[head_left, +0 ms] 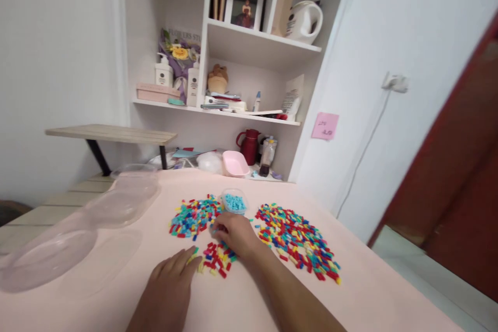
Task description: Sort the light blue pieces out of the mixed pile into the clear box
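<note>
White shelves (pixel 249 57) are rising far behind a pink table (pixel 233 303).
Mixed pieces (pixel 307 244) are forming a large right pile (pixel 290 231) and smaller left pile (pixel 196 216). Left hand (pixel 174 272), fingers slightly spread, is touching a near pile (pixel 218 257); right hand (pixel 235 231) is holding its fingers curled at its far edge, any pinch unclear. A far tub (pixel 246 204) is holding blue pieces (pixel 234 202).

Smooth plastic pieces (pixel 290 231), clear glossy plastic tub (pixel 235 212), smooth matt bench (pixel 225 303), shiny see-through plastic containers (pixel 116 205), wood-grained stand (pixel 112 134) on matt black legs (pixel 97 157), matt paper note (pixel 325 125), glossy jug (pixel 250 148), smooth matt shelves (pixel 259 31)
</note>
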{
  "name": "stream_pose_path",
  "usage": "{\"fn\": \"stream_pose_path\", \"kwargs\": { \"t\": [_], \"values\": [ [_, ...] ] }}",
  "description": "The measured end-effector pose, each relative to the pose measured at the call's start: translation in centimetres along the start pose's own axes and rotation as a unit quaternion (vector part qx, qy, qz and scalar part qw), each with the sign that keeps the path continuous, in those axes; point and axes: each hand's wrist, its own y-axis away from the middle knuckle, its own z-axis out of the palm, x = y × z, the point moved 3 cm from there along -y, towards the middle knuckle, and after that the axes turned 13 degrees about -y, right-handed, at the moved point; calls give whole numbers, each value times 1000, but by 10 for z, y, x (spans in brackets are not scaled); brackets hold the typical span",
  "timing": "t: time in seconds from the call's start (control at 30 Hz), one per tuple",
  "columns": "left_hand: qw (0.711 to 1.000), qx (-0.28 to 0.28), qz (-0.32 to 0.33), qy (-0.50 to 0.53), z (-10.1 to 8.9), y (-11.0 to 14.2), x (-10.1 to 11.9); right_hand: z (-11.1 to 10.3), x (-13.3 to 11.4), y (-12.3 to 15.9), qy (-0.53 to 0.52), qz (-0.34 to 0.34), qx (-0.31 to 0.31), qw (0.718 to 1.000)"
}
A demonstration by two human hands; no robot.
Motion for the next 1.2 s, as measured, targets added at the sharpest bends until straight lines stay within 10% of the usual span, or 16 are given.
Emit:
{"fn": "stream_pose_path", "kwargs": {
  "t": [0.27,0.5,0.73,0.93,1.07,1.2],
  "values": [
    [1000,0,4,30,17,-5,-10,-49,20,-4,-33,-28,299,953],
    [999,17,10,33,13,-2,-9,-65,43,2,-67,17,335,940],
    [983,99,-36,152,9,4,-10,-42,2,8,-96,-37,191,976],
    [900,166,-221,338,-4,11,-30,9,-45,15,-36,-108,4,993],
    [856,166,-288,397,-2,14,-48,42,-74,18,74,-144,-49,985],
    [872,168,-269,373,6,10,-53,53,-73,16,189,-159,-45,968]
  ]
}}
